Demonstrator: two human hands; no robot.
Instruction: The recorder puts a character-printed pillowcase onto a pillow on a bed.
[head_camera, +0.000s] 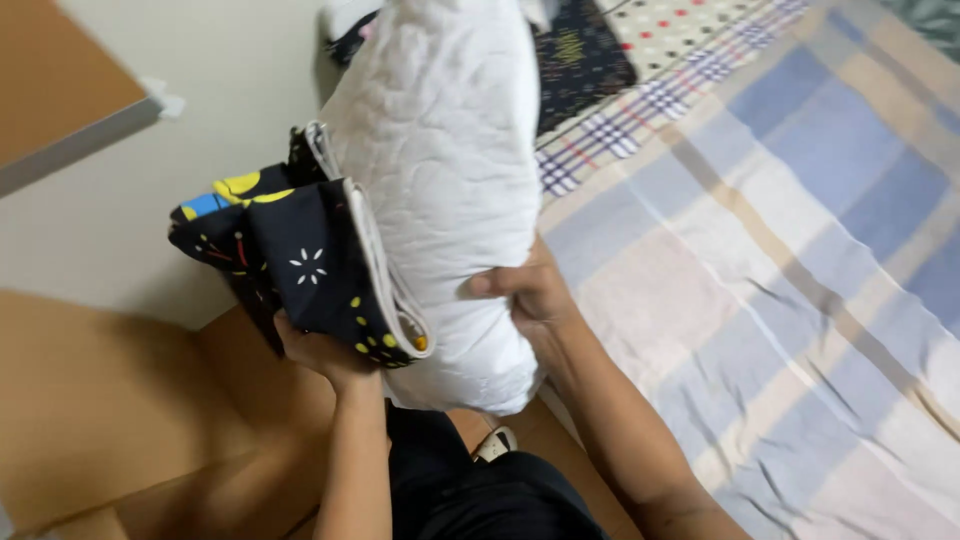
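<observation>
Just the one head cam here, looking steeply down from the wearer's head at close range. It's tilted, so the bed with the checked sheet runs diagonally up the right side and the wooden floor sits lower left (wall above it). No second view, so nothing is shared.

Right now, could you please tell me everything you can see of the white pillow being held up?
The white pillow is plump, with a quilted, slightly crinkled fabric surface. It is held up on end beside the bed, its top out of view. A dark patterned pillowcase with a white lining is bunched around its left side, partly pulled over it. The left hand holds the pillowcase from beneath, and the right hand presses the pillow's lower right side. Its rounded lower end hangs free.
</observation>
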